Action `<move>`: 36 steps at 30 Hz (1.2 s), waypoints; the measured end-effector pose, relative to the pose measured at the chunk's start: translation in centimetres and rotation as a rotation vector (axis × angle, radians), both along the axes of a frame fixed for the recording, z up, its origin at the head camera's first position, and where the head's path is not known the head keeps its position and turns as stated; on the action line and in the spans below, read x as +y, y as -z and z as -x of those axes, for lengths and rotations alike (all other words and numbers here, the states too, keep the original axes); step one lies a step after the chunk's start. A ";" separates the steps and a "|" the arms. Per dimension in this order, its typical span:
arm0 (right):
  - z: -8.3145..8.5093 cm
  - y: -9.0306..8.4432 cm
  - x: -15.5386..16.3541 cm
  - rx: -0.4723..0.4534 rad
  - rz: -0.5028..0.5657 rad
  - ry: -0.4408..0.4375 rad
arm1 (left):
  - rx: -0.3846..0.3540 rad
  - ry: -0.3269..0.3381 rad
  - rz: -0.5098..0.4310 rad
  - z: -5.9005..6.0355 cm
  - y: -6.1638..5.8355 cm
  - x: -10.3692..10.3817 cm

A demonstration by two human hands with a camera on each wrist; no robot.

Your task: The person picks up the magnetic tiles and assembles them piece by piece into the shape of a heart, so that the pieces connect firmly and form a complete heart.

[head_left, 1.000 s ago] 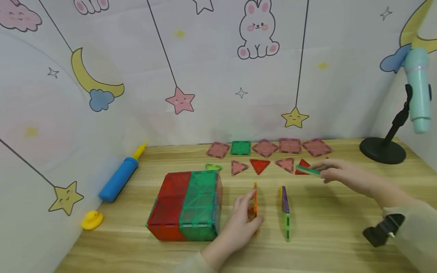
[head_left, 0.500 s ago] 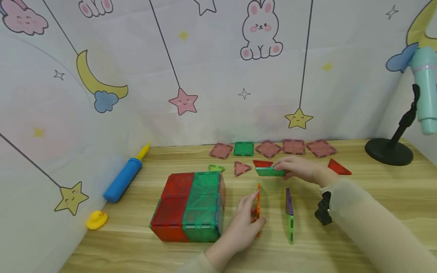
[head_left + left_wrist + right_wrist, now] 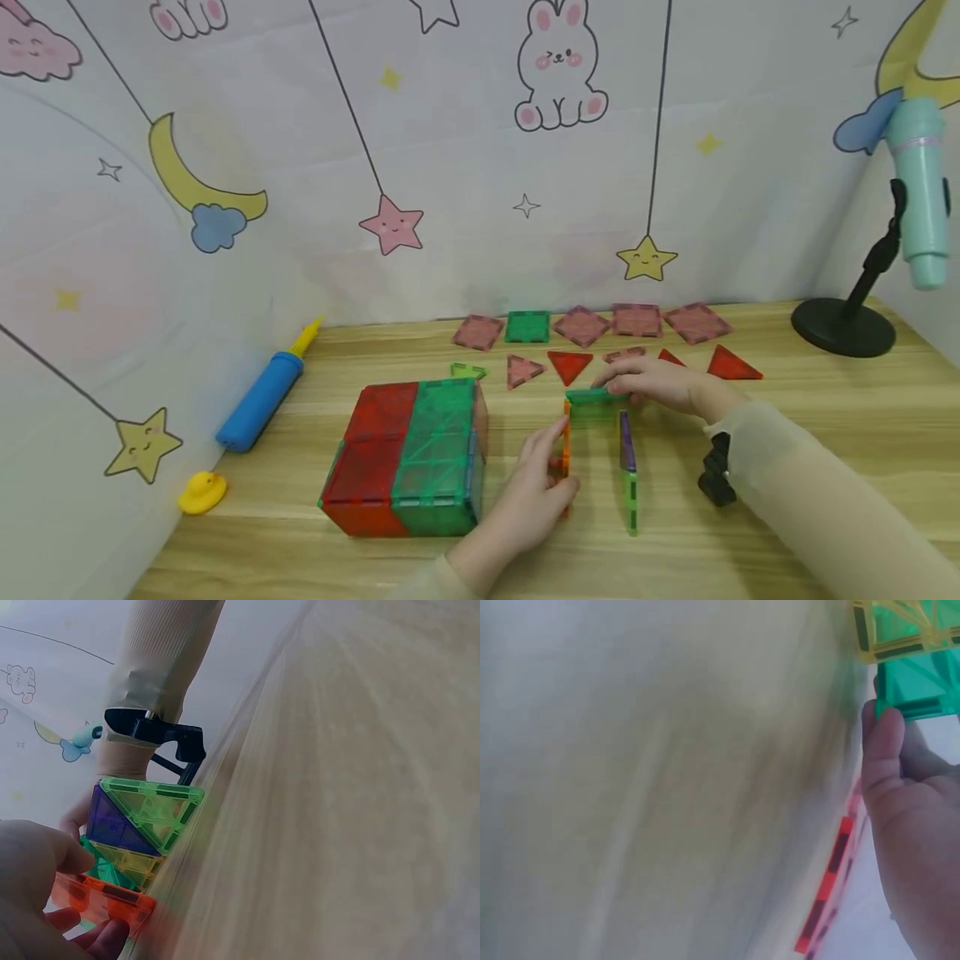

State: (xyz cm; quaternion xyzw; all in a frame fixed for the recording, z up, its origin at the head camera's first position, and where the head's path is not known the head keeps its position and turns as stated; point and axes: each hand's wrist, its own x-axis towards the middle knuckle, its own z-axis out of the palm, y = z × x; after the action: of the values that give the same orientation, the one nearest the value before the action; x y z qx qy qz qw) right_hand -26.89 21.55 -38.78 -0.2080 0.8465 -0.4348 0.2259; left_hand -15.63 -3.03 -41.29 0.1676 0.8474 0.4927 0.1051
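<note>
Green translucent square magnetic tile (image 3: 596,397): held on edge just above the wooden bench (image 3: 787,433), long axis running left to right, bridging the far ends of two standing tiles. Right hand (image 3: 663,385) lies directly behind and over it, fingers (image 3: 622,382) curled along its top edge with the thumb pinching it; this hand is the nearer one.

Orange translucent square tile (image 3: 564,450): upright on edge, long axis running away from the person, its far end touching the green tile's left end. Left hand (image 3: 536,492) pinches it from the left side, fingers (image 3: 551,433) curled against its face.

Purple-and-lime upright tile pair (image 3: 628,467): standing parallel to the orange tile, to its right, far end at or just beside the green tile's right end; contact cannot be told. Bare bench shows between the two walls.

Red-and-green tile box (image 3: 408,454): closed, just left of the left hand.

Loose flat tiles, far side: red triangular tiles (image 3: 570,365) close behind the right hand; pink square tiles (image 3: 636,319) at the wall.

Open bench lies to the right and near side.
</note>
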 end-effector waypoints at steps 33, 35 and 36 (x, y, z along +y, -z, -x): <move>-3.5 -0.1 -0.4 0.170 -0.037 0.104 | -0.044 0.009 -0.040 -0.4 -0.6 -0.2; -4.3 -0.8 -0.1 0.222 -0.033 0.160 | -0.042 0.007 -0.039 -0.4 -0.7 -0.2; -4.8 -1.0 0.1 0.250 -0.029 0.181 | -0.041 0.009 -0.038 -0.4 -0.7 -0.2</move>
State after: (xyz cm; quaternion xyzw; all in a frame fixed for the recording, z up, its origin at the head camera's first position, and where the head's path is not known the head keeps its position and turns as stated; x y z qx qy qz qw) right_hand -22.12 21.68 -37.76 -0.1801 0.8896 -0.4117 0.0816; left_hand -15.22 -3.23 -40.62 0.1633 0.8347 0.5117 0.1214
